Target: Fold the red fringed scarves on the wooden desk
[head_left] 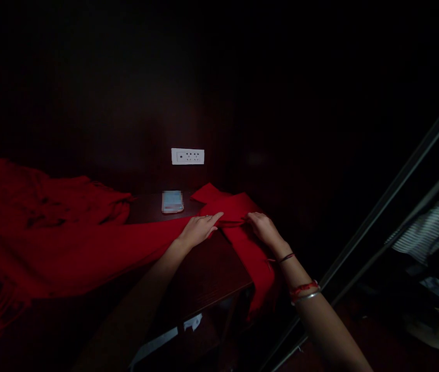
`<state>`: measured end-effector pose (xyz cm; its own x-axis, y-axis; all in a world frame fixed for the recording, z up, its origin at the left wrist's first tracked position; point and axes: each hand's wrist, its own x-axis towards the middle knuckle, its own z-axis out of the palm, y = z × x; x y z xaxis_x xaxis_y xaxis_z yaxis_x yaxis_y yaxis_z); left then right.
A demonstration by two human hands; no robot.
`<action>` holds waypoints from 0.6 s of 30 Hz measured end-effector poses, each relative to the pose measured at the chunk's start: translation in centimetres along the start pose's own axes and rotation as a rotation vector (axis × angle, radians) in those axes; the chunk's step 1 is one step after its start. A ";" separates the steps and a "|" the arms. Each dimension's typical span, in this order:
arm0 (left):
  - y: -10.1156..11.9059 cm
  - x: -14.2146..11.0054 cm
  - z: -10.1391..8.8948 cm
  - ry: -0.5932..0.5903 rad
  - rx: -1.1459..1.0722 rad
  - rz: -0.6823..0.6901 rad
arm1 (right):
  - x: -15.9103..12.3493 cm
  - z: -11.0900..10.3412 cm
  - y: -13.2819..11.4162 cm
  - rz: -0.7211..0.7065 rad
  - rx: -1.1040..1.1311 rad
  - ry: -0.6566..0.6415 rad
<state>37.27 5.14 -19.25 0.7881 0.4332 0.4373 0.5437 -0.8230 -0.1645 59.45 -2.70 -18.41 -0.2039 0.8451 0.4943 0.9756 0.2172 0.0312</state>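
A long red cloth (67,243) lies across a dark wooden table (207,274), bunched in a heap at the left and folded near the table's right end, where one strip hangs over the edge. My left hand (199,228) rests flat on the cloth with fingers stretched toward the fold. My right hand (262,227) lies on the folded part just to the right, fingers curled down onto the fabric. Bracelets and a red thread circle my right wrist (303,290).
A small pale blue packet (172,201) sits on the table behind my hands. A white wall socket (187,156) is on the dark wall above it. At the right, slanted metal rails (393,206) and striped fabric (432,232) show. The room is very dark.
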 end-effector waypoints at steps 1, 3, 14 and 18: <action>0.0 -0.1 -0.1 -0.017 0.014 0.010 | -0.2 0.0 -0.2 -0.016 -0.027 -0.001; 0.0 -0.2 -0.3 -0.061 0.058 0.022 | -0.5 0.0 -0.8 -0.037 -0.085 0.003; 1.2 -0.4 -0.8 -0.071 0.131 0.100 | -0.7 -0.1 -1.2 -0.065 -0.179 0.002; 1.3 -0.3 -0.8 -0.121 0.108 0.086 | -1.1 -0.8 -1.4 -0.012 -0.188 -0.023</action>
<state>37.53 3.62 -18.87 0.8584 0.4095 0.3091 0.4957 -0.8174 -0.2935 58.35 -4.30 -18.31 -0.2158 0.8542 0.4730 0.9706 0.1346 0.1997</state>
